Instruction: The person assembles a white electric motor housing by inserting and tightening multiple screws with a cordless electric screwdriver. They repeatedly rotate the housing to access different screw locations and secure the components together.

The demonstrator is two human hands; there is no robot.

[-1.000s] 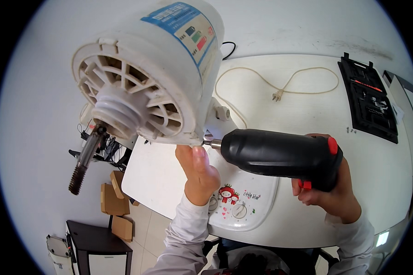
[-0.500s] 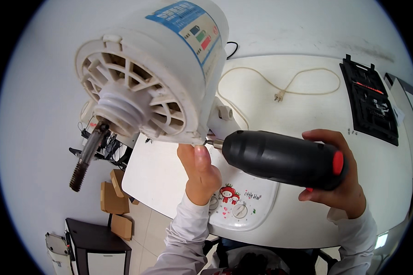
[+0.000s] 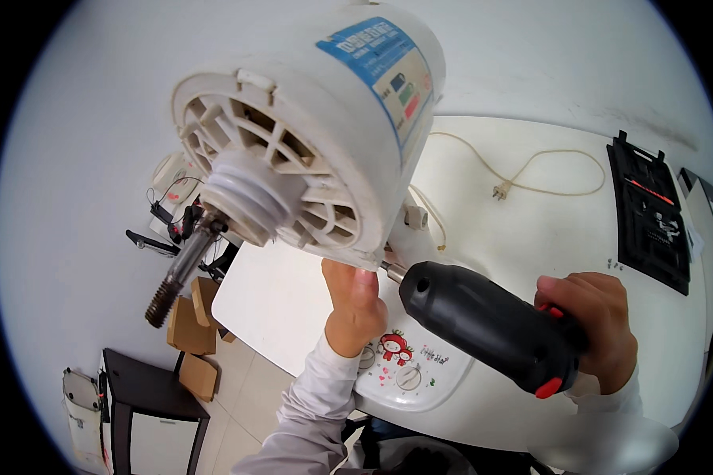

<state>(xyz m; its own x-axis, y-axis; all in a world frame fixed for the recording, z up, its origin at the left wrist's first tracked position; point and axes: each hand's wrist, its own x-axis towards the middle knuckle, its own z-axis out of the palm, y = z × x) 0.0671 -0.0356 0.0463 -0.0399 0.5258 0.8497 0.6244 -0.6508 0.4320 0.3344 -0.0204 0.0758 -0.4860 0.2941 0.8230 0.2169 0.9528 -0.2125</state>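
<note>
A white fan motor housing [image 3: 317,127] with a ribbed front grille and a threaded metal shaft [image 3: 178,273] is lifted up close to the camera. My left hand [image 3: 355,305] grips its lower edge from beneath. My right hand [image 3: 590,328] is closed on the handle of a black electric screwdriver [image 3: 483,324] with red buttons. The screwdriver's metal bit meets the housing's lower rim right beside my left thumb.
A white fan base [image 3: 408,372] with dials and a cartoon sticker lies on the white table [image 3: 531,237]. A beige power cord with plug [image 3: 515,178] trails across it. A black bit tray [image 3: 650,214] sits at the right. Cardboard boxes [image 3: 194,332] and a dark cabinet [image 3: 146,412] stand on the floor.
The screwdriver and my right hand have tilted, the handle dropping lower to the right. The motor housing has shifted slightly up and right.
</note>
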